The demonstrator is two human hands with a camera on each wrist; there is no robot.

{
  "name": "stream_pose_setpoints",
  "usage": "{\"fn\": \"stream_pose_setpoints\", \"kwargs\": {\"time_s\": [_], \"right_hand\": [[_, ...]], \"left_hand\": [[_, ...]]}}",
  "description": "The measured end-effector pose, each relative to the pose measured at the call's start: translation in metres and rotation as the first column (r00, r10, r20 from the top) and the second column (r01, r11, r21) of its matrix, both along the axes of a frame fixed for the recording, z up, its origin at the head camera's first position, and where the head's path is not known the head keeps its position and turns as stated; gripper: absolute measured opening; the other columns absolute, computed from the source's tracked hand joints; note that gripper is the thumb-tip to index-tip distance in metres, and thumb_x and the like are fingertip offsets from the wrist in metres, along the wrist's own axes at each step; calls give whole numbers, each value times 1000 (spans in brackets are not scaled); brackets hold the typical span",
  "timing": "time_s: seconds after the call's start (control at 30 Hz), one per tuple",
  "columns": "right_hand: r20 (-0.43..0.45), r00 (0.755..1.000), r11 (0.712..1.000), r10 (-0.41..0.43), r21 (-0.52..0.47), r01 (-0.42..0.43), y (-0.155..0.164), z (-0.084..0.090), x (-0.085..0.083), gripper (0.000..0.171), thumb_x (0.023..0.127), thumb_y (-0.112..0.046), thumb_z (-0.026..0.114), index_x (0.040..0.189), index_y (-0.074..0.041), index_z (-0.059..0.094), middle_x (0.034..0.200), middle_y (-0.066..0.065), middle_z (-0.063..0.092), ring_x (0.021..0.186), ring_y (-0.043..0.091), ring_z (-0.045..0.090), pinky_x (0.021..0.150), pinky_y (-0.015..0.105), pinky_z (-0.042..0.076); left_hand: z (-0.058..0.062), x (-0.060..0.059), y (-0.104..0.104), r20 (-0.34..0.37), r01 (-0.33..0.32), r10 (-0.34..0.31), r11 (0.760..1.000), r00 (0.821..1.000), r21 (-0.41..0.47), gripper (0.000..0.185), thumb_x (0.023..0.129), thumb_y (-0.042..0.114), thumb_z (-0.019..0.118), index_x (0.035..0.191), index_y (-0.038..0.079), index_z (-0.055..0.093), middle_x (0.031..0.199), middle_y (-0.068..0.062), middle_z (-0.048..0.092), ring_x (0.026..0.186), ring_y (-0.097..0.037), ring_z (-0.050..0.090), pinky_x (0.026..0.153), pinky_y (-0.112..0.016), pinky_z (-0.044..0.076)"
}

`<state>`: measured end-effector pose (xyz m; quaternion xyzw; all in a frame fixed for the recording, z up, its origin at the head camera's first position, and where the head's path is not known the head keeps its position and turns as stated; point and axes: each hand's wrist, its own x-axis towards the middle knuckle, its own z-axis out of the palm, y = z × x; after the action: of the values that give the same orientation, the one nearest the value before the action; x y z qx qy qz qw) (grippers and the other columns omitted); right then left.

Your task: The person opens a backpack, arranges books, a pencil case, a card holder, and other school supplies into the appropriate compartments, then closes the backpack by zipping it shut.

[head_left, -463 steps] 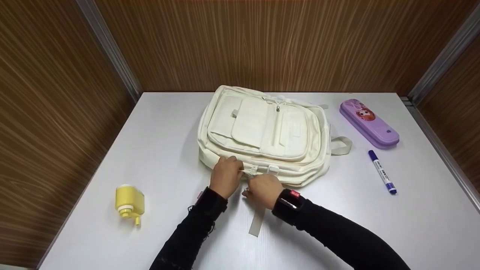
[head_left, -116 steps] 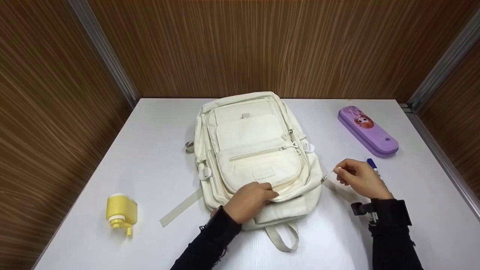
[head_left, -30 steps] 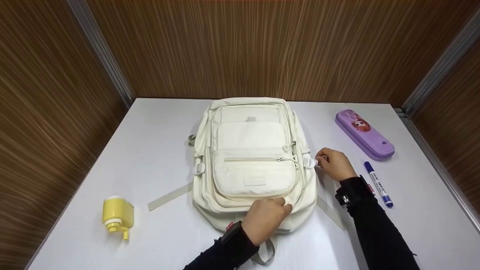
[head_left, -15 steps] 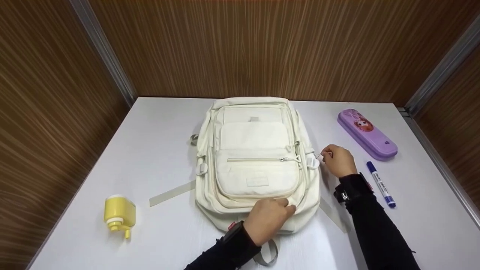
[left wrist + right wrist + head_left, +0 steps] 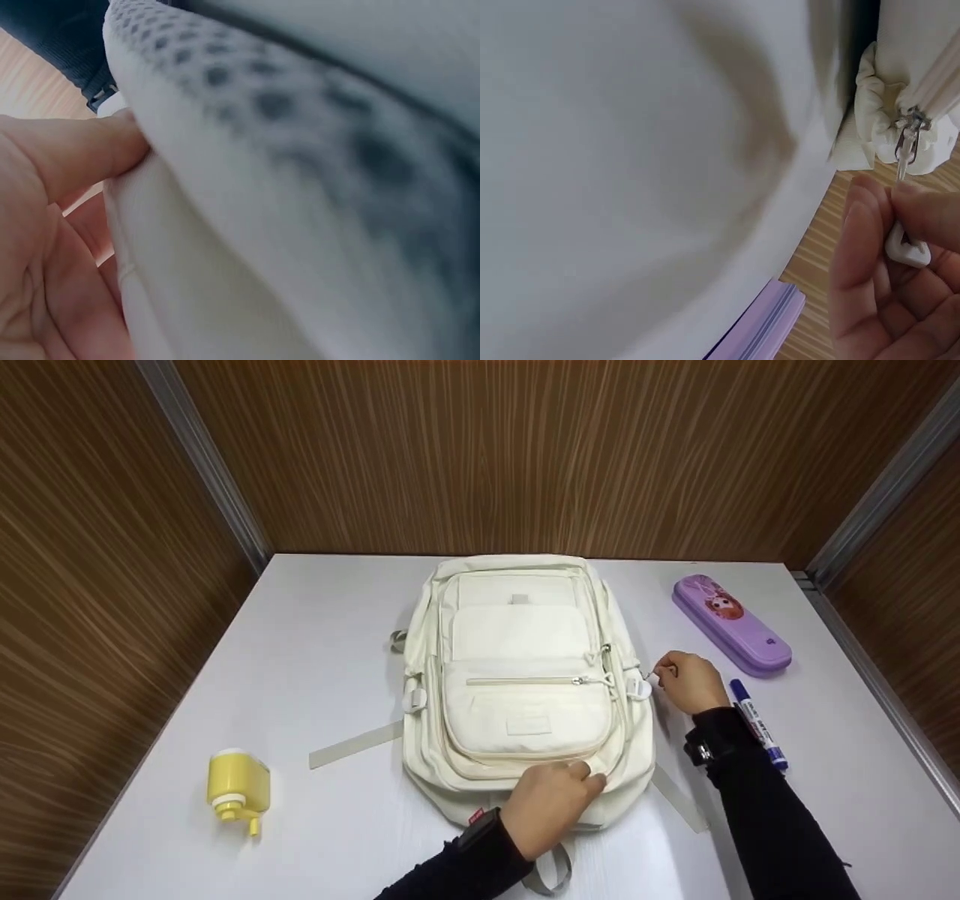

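A cream backpack (image 5: pixel 525 634) lies front side up on the white table, its top away from me. My left hand (image 5: pixel 551 806) holds its lower right edge; in the left wrist view the thumb (image 5: pixel 82 154) presses on the pale fabric (image 5: pixel 195 247), with fingers on the other side. Beside the bag's right side buckle (image 5: pixel 638 688), my right hand (image 5: pixel 688 682) pinches a zipper pull. In the right wrist view, its cord ends in a white tab (image 5: pixel 907 247) between thumb and fingers, and the metal zipper slider (image 5: pixel 912 124) sits just above.
A purple pencil case (image 5: pixel 731 626) lies at the back right. Close to my right wrist is a blue-and-white marker (image 5: pixel 759 724). A yellow pencil sharpener with a crank (image 5: pixel 238 784) stands at the left. Loose straps (image 5: pixel 356 744) spread from the backpack.
Since several seconds ago, the backpack has turned straight and my right hand has moved up its right side with the zipper pull. Over the last second, bag and hands shifted slightly right.
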<state>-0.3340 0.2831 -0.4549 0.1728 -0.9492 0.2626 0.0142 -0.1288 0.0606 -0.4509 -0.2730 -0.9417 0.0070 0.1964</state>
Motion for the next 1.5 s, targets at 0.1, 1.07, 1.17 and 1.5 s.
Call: {"fn": "stream_pose_setpoints", "kwargs": {"time_s": [0.1, 1.07, 1.17, 1.5], "right_hand": [[40, 998, 998, 48, 49, -49, 2, 0, 1, 15, 92, -9, 58, 94, 1, 68, 83, 18, 70, 76, 33, 64, 71, 45, 47], [-170, 953, 944, 250, 263, -201, -85, 19, -5, 12, 87, -10, 67, 98, -5, 65, 84, 13, 58, 68, 30, 59, 62, 46, 48], [-190, 948, 941, 257, 274, -200, -85, 18, -6, 7, 88, -9, 66, 92, -5, 62, 81, 13, 58, 67, 31, 59, 61, 46, 48], [-271, 930, 957, 249, 214, -194, -74, 12, -10, 10, 87, -8, 59, 81, -3, 51, 75, 12, 57, 60, 29, 53, 56, 45, 43]], "left_hand": [[1, 1, -1, 42, -11, 11, 1000, 999, 3, 23, 81, 18, 68, 101, 27, 72, 81, 10, 64, 64, -7, 61, 47, -21, 44], [-5, 39, -107, 144, -73, 39, 969, 989, 237, 57, 72, 28, 83, 124, 15, 63, 113, -2, 65, 107, -20, 62, 91, -37, 50], [-8, 43, -118, 181, -115, 71, 962, 981, 249, 61, 71, 27, 84, 126, 15, 61, 114, -2, 64, 109, -20, 60, 92, -39, 49], [-18, 43, -126, 179, -117, 71, 957, 981, 264, 62, 69, 32, 84, 124, 19, 60, 109, 0, 64, 106, -19, 59, 92, -39, 48]]}}
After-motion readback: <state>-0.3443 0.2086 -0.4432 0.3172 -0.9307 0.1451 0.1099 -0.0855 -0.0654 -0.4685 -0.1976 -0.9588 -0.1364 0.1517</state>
